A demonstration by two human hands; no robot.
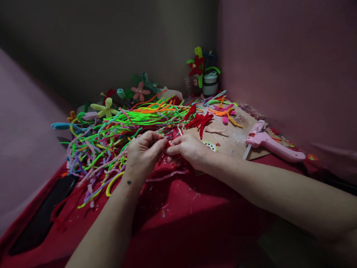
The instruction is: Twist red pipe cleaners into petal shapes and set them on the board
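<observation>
My left hand [143, 152] and my right hand [188, 149] meet over the red cloth [178, 219], fingers pinched together on a red pipe cleaner [167, 146] held between them. Just behind the hands lies a big tangled heap of pipe cleaners [119, 130] in green, orange, purple and yellow. A small bunch of folded red pipe cleaner petals [199, 121] lies to the right of the heap, beyond my right hand.
A pink glue gun [272, 145] rests on a cardboard sheet [237, 137] at the right. Finished pipe cleaner flowers [139, 91] stand at the back; another flower [196, 65] rises by a white jar [210, 83]. Pink walls close in on both sides.
</observation>
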